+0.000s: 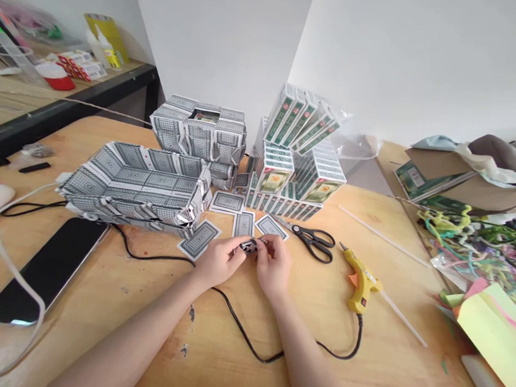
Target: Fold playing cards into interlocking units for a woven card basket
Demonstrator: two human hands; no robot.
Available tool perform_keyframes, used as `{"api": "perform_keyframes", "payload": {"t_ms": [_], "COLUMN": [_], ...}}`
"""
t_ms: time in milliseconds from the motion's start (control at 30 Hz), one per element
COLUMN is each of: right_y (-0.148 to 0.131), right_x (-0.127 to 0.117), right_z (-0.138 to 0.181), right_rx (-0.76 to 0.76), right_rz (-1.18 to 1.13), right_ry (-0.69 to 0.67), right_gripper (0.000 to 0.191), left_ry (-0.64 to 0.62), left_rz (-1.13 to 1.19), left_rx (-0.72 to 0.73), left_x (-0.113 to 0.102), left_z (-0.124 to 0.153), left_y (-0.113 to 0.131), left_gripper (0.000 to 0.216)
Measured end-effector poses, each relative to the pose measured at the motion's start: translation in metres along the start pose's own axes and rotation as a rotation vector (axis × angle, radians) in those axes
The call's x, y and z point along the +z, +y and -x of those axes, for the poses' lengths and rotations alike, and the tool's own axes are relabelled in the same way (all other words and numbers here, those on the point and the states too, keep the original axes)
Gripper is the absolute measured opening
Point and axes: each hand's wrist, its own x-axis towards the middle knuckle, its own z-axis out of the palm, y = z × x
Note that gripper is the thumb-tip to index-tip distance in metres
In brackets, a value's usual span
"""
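Observation:
Between my two hands is a playing card (249, 248), bent or folded, with dark pips showing. My left hand (220, 260) pinches it at one side and my right hand (274, 265) pinches the other. Loose playing cards lie face down just beyond my fingers, one card (199, 239) left of them and another card (243, 224) behind. An open box built of cards (148, 180) stands to the left. Behind it is a taller card-built piece (200, 130) with an opening on top. My fingers partly hide the held card.
Black-handled scissors (312, 240) and a yellow glue gun (361, 281) lie to the right; the gun's black cord crosses below my wrists. Boxed card decks (298, 161) are stacked at the back. A phone (47, 270) lies left. Coloured craft scraps (476, 238) pile at far right.

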Motion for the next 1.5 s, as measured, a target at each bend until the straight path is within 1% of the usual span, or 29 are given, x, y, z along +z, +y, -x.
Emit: {"api": "perform_keyframes", "payload": {"t_ms": [67,133,233,300,367,433,533,567,633,667,767,800,833,867,967,1033,1067,1200,1300,1400,1500], "right_y": [0.0,0.0,0.0,-0.001,-0.002,-0.003,-0.002,-0.002,-0.002,-0.002,-0.002,-0.003,-0.003,-0.004,-0.007,-0.008,-0.008,-0.004,-0.001,-0.001,-0.003], "right_x": [-0.001,-0.001,-0.001,0.0,0.001,0.002,0.003,0.003,0.003,0.004,0.003,0.002,0.001,-0.001,-0.006,-0.008,-0.009,-0.008,-0.004,-0.002,-0.003], "right_z": [0.0,-0.001,-0.004,-0.006,-0.007,-0.007,-0.005,-0.004,-0.003,-0.003,-0.003,-0.004,-0.004,-0.005,-0.006,-0.007,-0.007,-0.006,-0.005,-0.004,-0.004], "right_rx": [0.028,0.08,0.193,0.253,0.282,0.294,0.307,0.294,0.228,0.178,0.011,-0.042,-0.093,-0.14,-0.237,-0.245,-0.226,-0.081,-0.033,-0.063,-0.147], "right_rz": [-0.012,-0.073,-0.284,-0.432,-0.521,-0.543,-0.522,-0.5,-0.439,-0.408,-0.294,-0.233,-0.158,-0.078,0.084,0.094,0.073,-0.07,-0.098,-0.053,0.016], "right_ry": [0.009,0.015,0.02,0.021,0.015,-0.018,-0.113,-0.135,-0.128,-0.105,-0.03,-0.019,-0.013,-0.01,0.022,0.059,0.064,0.031,0.003,-0.008,-0.022], "right_gripper": [0.011,0.012,0.015,0.017,0.02,0.023,0.019,0.018,0.017,0.021,0.05,0.052,0.048,0.04,0.015,0.007,0.008,0.01,0.008,0.011,0.015], "left_ry": [-0.014,-0.026,-0.017,-0.02,-0.023,-0.003,0.074,0.105,0.162,0.183,0.201,0.194,0.185,0.178,0.178,0.187,0.189,0.184,0.198,0.2,0.172], "left_rz": [0.051,0.152,0.401,0.535,0.583,0.575,0.532,0.506,0.415,0.345,0.102,0.04,-0.005,-0.032,-0.041,-0.004,0.022,0.107,0.111,0.072,0.046], "left_rx": [-0.021,-0.058,-0.138,-0.193,-0.227,-0.245,-0.269,-0.273,-0.256,-0.227,-0.057,0.005,0.058,0.099,0.164,0.157,0.135,-0.013,-0.054,-0.027,0.014], "left_x": [-0.001,-0.001,0.002,0.005,0.008,0.01,0.009,0.009,0.007,0.007,0.006,0.006,0.006,0.006,0.005,0.004,0.004,0.002,0.002,0.003,0.004], "left_z": [0.0,-0.001,-0.002,-0.003,-0.005,-0.006,-0.008,-0.008,-0.009,-0.009,-0.008,-0.008,-0.007,-0.007,-0.006,-0.006,-0.007,-0.009,-0.009,-0.008,-0.007], "left_y": [0.001,0.002,0.003,0.003,0.002,0.0,-0.004,-0.005,-0.007,-0.008,-0.009,-0.008,-0.008,-0.007,-0.004,-0.002,-0.001,0.0,-0.003,-0.005,-0.004], "left_gripper": [0.037,0.041,0.044,0.039,0.028,0.02,0.02,0.021,0.021,0.021,0.019,0.019,0.02,0.022,0.026,0.026,0.025,0.018,0.013,0.013,0.015]}}
